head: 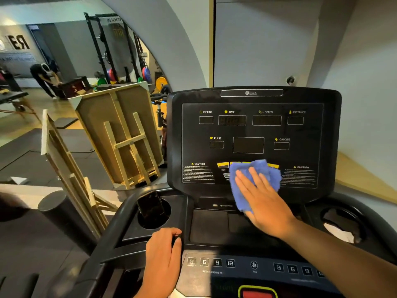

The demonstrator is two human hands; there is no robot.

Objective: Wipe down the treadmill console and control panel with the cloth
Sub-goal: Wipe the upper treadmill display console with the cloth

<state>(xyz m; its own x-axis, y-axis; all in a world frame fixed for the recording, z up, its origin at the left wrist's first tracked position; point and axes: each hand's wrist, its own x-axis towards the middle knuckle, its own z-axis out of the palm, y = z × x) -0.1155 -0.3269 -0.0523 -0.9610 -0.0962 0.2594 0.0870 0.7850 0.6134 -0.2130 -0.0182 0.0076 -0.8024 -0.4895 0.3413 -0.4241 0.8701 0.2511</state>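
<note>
- The right hand (261, 203) lies flat with its fingers (247, 181) spread and released, palm pressing a blue cloth (253, 171) against the lower part of the treadmill console (253, 134); nothing is pinched, the cloth is only pinned under the open hand.
- The cloth bunches out above and to both sides of those fingers, and a flap of it hangs down below the little-finger side, over the ledge under the screen.
- Just above the fingertips, the cloth covers part of a row of yellow buttons (222, 164); one end of the row shows to the left of the fingers and another to the right.
- Higher above the fingers sit the dark readout windows labelled INCLINE, TIME, SPEED, DISTANCE, PULSE and CALORIE.
- White caution text (198, 172) is printed to the left of the fingers, and more to the right.
- The left hand (163, 258) is clenched around the black handlebar (120, 231), fingers curled over its top edge.
- Just above those left fingers, a dark phone (150, 206) stands tilted in the left cup holder (153, 214).
- To the right of the left fingers runs the control panel (253, 265) with its numbered keys and a fan button.
</note>
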